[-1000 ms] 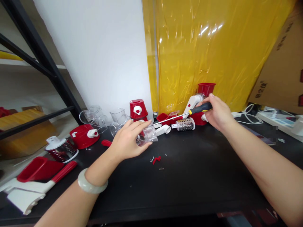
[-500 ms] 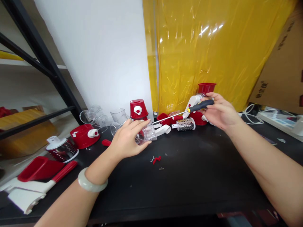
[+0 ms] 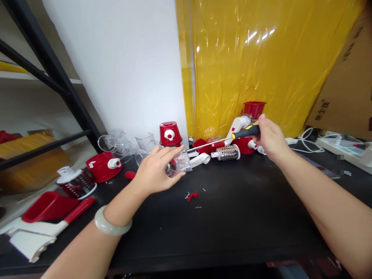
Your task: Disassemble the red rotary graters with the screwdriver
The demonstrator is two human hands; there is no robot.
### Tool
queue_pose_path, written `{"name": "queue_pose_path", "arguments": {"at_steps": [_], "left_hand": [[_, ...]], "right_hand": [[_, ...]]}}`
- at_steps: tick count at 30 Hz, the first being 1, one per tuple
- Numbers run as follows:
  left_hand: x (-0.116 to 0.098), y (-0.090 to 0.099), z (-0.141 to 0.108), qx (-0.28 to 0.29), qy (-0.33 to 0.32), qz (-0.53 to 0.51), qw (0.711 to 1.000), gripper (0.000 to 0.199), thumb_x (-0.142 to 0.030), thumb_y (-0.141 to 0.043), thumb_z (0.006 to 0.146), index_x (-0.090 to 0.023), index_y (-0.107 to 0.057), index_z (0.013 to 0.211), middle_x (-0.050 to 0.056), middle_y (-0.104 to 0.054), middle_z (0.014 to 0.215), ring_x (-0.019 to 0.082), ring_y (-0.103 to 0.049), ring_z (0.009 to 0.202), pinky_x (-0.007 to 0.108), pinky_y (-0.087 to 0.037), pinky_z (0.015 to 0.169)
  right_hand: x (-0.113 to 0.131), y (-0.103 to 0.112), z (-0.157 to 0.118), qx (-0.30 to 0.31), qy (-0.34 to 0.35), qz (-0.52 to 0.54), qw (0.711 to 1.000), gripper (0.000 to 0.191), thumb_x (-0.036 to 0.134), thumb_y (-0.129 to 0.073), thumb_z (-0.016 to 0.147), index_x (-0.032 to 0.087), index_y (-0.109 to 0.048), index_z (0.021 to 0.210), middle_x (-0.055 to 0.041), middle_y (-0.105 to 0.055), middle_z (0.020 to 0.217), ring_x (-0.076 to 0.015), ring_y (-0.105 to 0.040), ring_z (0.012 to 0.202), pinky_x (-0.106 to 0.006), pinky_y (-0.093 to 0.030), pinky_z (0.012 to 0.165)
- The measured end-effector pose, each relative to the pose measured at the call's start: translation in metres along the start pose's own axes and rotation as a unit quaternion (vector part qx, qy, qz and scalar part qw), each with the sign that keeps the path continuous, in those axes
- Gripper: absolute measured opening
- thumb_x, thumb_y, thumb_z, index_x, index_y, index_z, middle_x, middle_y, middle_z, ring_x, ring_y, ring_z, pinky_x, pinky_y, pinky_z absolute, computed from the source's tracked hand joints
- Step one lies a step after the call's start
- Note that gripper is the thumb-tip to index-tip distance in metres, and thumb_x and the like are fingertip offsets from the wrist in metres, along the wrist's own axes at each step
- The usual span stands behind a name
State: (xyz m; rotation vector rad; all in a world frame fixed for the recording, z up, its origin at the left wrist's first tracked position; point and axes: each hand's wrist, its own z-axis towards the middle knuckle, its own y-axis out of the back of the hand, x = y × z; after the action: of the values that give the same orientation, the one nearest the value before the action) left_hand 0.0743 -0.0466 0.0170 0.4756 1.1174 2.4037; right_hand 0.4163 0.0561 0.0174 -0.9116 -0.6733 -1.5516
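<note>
My left hand (image 3: 157, 170) is wrapped round a clear plastic part (image 3: 181, 162), holding it on its side near the middle of the black table. In my right hand (image 3: 270, 139) is the dark handle of a screwdriver (image 3: 242, 132), gripped by closed fingers. The screwdriver's metal shaft slants down to the left, and its tip end reaches the clear part by my left fingertips. A white crank arm (image 3: 201, 159) lies just behind the clear part. Nearer to me on the table are a small red piece (image 3: 192, 196) and several small screws.
A metal grater drum (image 3: 228, 152) lies between the hands. Red bases (image 3: 170, 134) and clear parts stand behind. At the left are another red base (image 3: 104, 166), a second drum (image 3: 76, 183) and a white-and-red part (image 3: 43, 232). A power strip (image 3: 345, 149) with cables is at the right.
The fingers of my right hand have gone from spread along the screwdriver handle to closed round its end. My left hand and the clear part have hardly moved.
</note>
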Motion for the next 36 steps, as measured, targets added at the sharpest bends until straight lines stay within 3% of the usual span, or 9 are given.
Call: {"name": "queue_pose_path", "arguments": {"at_steps": [2, 7, 11, 16, 20, 25, 29, 33, 36], "left_hand": [[0.000, -0.001, 0.000, 0.001, 0.001, -0.001, 1.000, 0.064, -0.040, -0.066, 0.080, -0.022, -0.051, 0.140, 0.009, -0.067, 0.116, 0.026, -0.054, 0.095, 0.039, -0.049, 0.083], [0.002, -0.003, 0.000, 0.000, -0.007, -0.010, 1.000, 0.066, -0.041, -0.066, 0.080, -0.023, -0.050, 0.141, 0.009, -0.066, 0.119, 0.026, -0.055, 0.095, 0.041, -0.048, 0.087], [0.001, -0.002, 0.000, -0.001, -0.015, -0.008, 1.000, 0.066, -0.042, -0.066, 0.080, -0.022, -0.049, 0.141, 0.009, -0.066, 0.119, 0.026, -0.055, 0.095, 0.040, -0.048, 0.087], [0.001, -0.001, 0.000, -0.001, -0.008, -0.004, 1.000, 0.064, -0.042, -0.065, 0.080, -0.022, -0.050, 0.140, 0.008, -0.066, 0.118, 0.026, -0.054, 0.095, 0.040, -0.048, 0.085], [0.001, -0.001, 0.000, 0.001, -0.006, -0.002, 1.000, 0.064, -0.042, -0.066, 0.080, -0.022, -0.051, 0.139, 0.009, -0.067, 0.117, 0.026, -0.055, 0.094, 0.040, -0.049, 0.085], [0.000, -0.001, 0.000, 0.003, -0.012, -0.005, 1.000, 0.065, -0.041, -0.066, 0.080, -0.022, -0.050, 0.140, 0.008, -0.066, 0.119, 0.026, -0.055, 0.096, 0.039, -0.048, 0.086], [0.000, -0.002, 0.000, 0.004, -0.020, -0.008, 1.000, 0.065, -0.043, -0.066, 0.080, -0.022, -0.050, 0.140, 0.008, -0.065, 0.122, 0.027, -0.055, 0.101, 0.039, -0.047, 0.091], [0.000, -0.002, 0.000, 0.000, -0.015, -0.003, 1.000, 0.065, -0.042, -0.067, 0.080, -0.021, -0.050, 0.139, 0.008, -0.066, 0.120, 0.026, -0.055, 0.098, 0.039, -0.048, 0.088], [0.001, -0.002, 0.000, -0.001, -0.010, 0.002, 1.000, 0.064, -0.041, -0.067, 0.080, -0.021, -0.052, 0.138, 0.008, -0.067, 0.117, 0.025, -0.055, 0.095, 0.037, -0.048, 0.086]], "right_hand": [[0.004, 0.002, -0.001, 0.025, 0.000, 0.023, 0.999, 0.042, 0.062, -0.066, 0.079, 0.024, -0.051, 0.068, 0.0053, -0.042, 0.042, -0.0089, -0.033, 0.035, -0.026, -0.023, 0.036], [0.011, 0.000, -0.002, 0.086, -0.011, 0.193, 0.977, 0.024, 0.025, -0.073, 0.067, 0.028, -0.058, 0.086, 0.0016, -0.064, 0.083, -0.0151, -0.060, 0.069, -0.029, -0.048, 0.055], [0.010, -0.002, -0.003, 0.112, -0.013, 0.211, 0.971, 0.016, 0.033, -0.066, 0.072, 0.030, -0.061, 0.087, -0.0015, -0.069, 0.094, -0.0223, -0.065, 0.088, -0.038, -0.055, 0.067], [0.001, -0.001, 0.002, 0.065, -0.031, 0.126, 0.989, 0.044, 0.070, -0.056, 0.080, 0.026, -0.059, 0.078, -0.0020, -0.064, 0.060, -0.0166, -0.055, 0.044, -0.030, -0.041, 0.037], [-0.001, 0.000, 0.004, 0.045, -0.017, 0.070, 0.996, 0.036, 0.054, -0.075, 0.072, 0.026, -0.053, 0.074, 0.0059, -0.051, 0.047, -0.0085, -0.039, 0.032, -0.023, -0.024, 0.031], [0.008, -0.002, -0.001, 0.071, -0.025, 0.204, 0.976, 0.028, 0.017, -0.074, 0.063, 0.027, -0.056, 0.082, 0.0029, -0.065, 0.077, -0.0146, -0.063, 0.068, -0.027, -0.048, 0.052], [0.012, -0.004, -0.006, 0.085, -0.016, 0.244, 0.966, 0.023, 0.021, -0.071, 0.065, 0.028, -0.057, 0.083, 0.0001, -0.068, 0.086, -0.0211, -0.065, 0.089, -0.035, -0.053, 0.066], [0.010, -0.002, -0.004, 0.068, -0.034, 0.169, 0.983, 0.032, 0.059, -0.057, 0.082, 0.027, -0.056, 0.081, -0.0016, -0.063, 0.068, -0.0181, -0.060, 0.056, -0.031, -0.045, 0.044], [0.008, 0.001, -0.001, 0.056, -0.035, 0.043, 0.997, 0.035, 0.060, -0.063, 0.081, 0.027, -0.051, 0.078, 0.0047, -0.047, 0.047, -0.0108, -0.037, 0.033, -0.025, -0.024, 0.032]]}}
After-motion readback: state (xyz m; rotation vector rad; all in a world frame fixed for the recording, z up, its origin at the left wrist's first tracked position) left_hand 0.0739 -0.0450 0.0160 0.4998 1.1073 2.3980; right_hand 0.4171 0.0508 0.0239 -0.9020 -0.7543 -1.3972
